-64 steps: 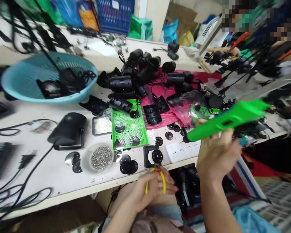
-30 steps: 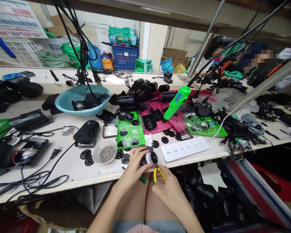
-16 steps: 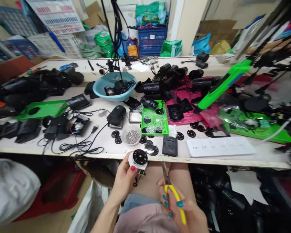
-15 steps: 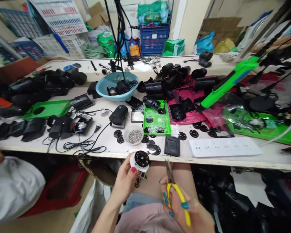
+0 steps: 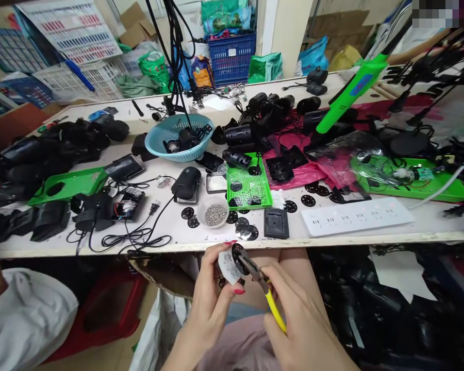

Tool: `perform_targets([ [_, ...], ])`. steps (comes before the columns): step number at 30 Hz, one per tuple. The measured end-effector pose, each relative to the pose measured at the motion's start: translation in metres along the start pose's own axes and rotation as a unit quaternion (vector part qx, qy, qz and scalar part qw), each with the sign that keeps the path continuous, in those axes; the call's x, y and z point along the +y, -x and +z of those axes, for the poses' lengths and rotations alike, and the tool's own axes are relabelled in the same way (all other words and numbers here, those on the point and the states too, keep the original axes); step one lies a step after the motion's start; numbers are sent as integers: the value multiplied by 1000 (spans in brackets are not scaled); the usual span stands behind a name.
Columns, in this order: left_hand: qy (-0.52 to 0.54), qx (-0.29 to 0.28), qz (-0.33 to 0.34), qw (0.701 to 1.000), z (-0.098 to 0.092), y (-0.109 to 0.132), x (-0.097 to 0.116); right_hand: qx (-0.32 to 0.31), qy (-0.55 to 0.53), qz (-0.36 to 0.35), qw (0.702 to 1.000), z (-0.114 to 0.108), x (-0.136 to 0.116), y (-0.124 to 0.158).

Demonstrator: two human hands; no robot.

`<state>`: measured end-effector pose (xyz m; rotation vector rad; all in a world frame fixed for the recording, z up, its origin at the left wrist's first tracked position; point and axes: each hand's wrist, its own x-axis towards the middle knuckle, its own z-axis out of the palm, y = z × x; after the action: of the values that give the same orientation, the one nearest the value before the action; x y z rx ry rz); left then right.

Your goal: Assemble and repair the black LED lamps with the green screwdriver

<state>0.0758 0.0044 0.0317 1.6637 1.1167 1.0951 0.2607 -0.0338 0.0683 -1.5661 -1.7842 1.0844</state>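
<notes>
Cluttered bench: left hand pinches white unit; right hand wraps yellow-handled pliers, nose at black disc. Brace unit, keep pliers square.

1. Blue crate behind the tabletop, near a green bag.
2. Light-blue basket on the tabletop, holding black parts.
3. White power strip near the front edge, on the right.
4. Printed sheet at left rear.
</notes>
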Motion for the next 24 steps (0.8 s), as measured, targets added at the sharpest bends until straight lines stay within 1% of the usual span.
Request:
perform_targets([
  [5, -28, 6, 99, 995, -2, -2, -8, -32, 41, 26, 998, -1, -8, 7],
  [9, -22, 4, 152, 988, -3, -3, -18, -59, 83, 34, 994, -2, -12, 13],
  [13, -13, -3, 166, 986, -3, -4, -19, -59, 99, 28, 993, 2, -12, 18],
  [19, -8, 1, 179, 984, -4, -6, -15, -21, 109, 15, 994, 5, -14, 21],
  [21, -6, -2, 175, 985, -5, -6, -15, -34, 113, 11, 993, 6, -15, 21],
  [24, -3, -12, 160, 987, -5, -3, -16, -86, 137, 34, 986, 6, -17, 20],
])
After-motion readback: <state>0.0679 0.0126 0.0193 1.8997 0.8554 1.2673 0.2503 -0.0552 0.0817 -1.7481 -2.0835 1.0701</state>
